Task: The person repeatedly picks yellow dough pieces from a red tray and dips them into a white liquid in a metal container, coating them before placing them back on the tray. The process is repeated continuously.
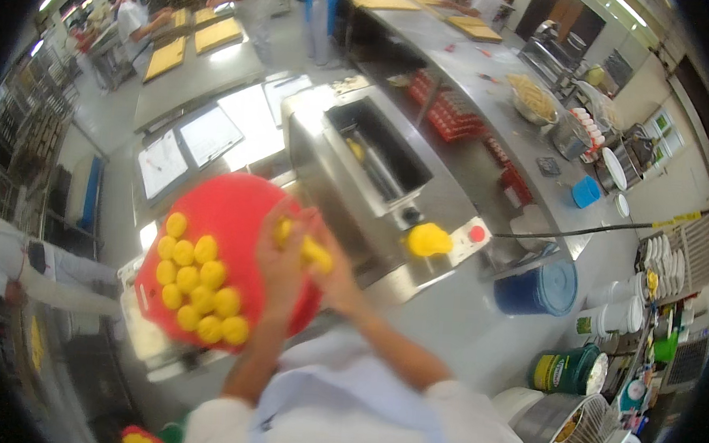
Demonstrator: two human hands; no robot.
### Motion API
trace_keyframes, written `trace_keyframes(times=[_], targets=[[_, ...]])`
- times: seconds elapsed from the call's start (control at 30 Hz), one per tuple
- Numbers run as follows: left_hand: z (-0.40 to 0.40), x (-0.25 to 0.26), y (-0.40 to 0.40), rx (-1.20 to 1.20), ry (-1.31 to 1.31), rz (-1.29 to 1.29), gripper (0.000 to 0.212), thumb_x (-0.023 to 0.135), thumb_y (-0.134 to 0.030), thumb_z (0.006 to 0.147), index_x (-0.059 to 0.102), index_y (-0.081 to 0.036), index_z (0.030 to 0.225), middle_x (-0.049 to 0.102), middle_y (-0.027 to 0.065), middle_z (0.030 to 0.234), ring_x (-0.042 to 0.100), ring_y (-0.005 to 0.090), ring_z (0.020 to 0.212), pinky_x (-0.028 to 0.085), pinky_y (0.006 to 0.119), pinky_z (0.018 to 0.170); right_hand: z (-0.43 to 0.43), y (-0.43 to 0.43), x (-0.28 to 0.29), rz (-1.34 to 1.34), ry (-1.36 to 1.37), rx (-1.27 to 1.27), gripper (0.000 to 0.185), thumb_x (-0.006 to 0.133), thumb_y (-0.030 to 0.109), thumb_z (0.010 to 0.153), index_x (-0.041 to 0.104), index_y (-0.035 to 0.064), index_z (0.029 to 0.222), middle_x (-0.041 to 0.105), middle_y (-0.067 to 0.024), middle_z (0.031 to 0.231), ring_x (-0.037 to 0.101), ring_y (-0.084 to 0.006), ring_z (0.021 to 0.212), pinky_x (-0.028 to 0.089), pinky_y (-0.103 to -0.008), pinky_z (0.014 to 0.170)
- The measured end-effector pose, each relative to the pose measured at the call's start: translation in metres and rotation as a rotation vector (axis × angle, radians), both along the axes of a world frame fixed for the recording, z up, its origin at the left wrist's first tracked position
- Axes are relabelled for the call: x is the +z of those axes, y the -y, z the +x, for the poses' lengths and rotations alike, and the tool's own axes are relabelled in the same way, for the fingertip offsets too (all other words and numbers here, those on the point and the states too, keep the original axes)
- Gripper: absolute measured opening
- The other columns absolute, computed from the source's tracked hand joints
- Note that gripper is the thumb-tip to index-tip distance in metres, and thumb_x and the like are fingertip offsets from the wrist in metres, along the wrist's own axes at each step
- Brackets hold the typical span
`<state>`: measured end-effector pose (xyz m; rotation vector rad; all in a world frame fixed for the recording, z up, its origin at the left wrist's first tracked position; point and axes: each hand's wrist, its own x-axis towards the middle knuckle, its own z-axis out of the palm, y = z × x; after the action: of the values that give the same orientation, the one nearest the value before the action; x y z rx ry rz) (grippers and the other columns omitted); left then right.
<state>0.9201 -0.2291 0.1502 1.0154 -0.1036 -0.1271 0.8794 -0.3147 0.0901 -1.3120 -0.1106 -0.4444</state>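
A red plastic tray [234,205] lies before me, with several round yellow dough pieces [202,298] grouped on its left half. Over the tray's right side, my left hand [280,265] and my right hand [331,266] are close together. Yellow dough [315,252] shows between and under their fingers; motion blur hides whether it is one piece or more. To the right of the hands stands a stainless steel machine [332,183] with an open hopper, a roller and a bit of yellow inside. A yellow dough lump [429,239] rests on the machine's near right corner.
Beside the lump is a red button [477,234]. Clipboards [210,135] with papers lie beyond the tray. A long steel table [461,76] runs along the right, with a blue lidded bin [539,287] near its end. A black cable [573,235] crosses there. Other people work farther off.
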Motion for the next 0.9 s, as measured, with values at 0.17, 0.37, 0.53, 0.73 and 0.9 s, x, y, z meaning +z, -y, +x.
trace_keyframes(times=[0.17,0.37,0.53,0.73,0.9], targets=[[0.012,-0.013,0.022,0.105,1.042,0.992,0.050,0.059,-0.003,0.086,0.055,-0.004,0.136,0.052,0.0204,0.142,0.037,0.0350,0.142,0.027,0.048,0.118,0.001,-0.001,0.023,0.708,0.003,-0.032,0.067,0.048,0.043,0.103,0.027,0.0047,0.154,0.039,-0.0140,0.151,0.042,-0.0227,0.136,0.032,-0.0370,0.114],[-0.017,-0.029,0.054,-0.264,0.818,0.601,0.072,0.055,-0.039,0.096,0.024,-0.012,0.156,0.028,0.0231,0.158,0.022,0.0363,0.149,0.013,0.051,0.121,-0.019,0.066,0.040,0.532,-0.064,0.021,0.048,0.052,0.024,0.103,0.042,0.0063,0.146,0.054,-0.0090,0.136,0.057,-0.0214,0.119,0.046,-0.0336,0.101],[-0.041,0.002,0.056,-0.394,0.330,-0.357,0.076,0.045,-0.044,0.101,0.009,-0.011,0.158,0.022,0.0268,0.158,0.024,0.0406,0.147,0.022,0.053,0.119,-0.010,0.121,0.079,-0.473,0.109,-0.220,0.023,0.056,0.016,0.099,0.070,0.0017,0.112,0.070,-0.0074,0.105,0.065,-0.0168,0.101,0.049,-0.0296,0.090],[-0.057,-0.013,0.006,-0.176,0.165,-0.279,0.076,0.045,-0.049,0.099,0.014,-0.011,0.158,0.033,0.0273,0.152,0.042,0.0430,0.135,0.032,0.056,0.114,-0.008,0.219,0.200,-0.274,0.501,-0.467,0.034,0.058,0.030,0.100,0.067,0.0013,0.084,0.068,-0.0074,0.088,0.063,-0.0121,0.083,0.049,-0.0293,0.076],[-0.117,-0.076,-0.060,0.197,0.039,0.020,0.069,0.042,-0.048,0.100,0.030,-0.004,0.152,0.042,0.0187,0.148,0.049,0.0365,0.128,0.040,0.053,0.106,0.060,0.196,0.170,-0.438,0.592,-0.460,0.027,0.052,0.028,0.101,0.062,0.0045,0.112,0.060,-0.0159,0.103,0.059,-0.0317,0.099,0.046,-0.0378,0.088]])
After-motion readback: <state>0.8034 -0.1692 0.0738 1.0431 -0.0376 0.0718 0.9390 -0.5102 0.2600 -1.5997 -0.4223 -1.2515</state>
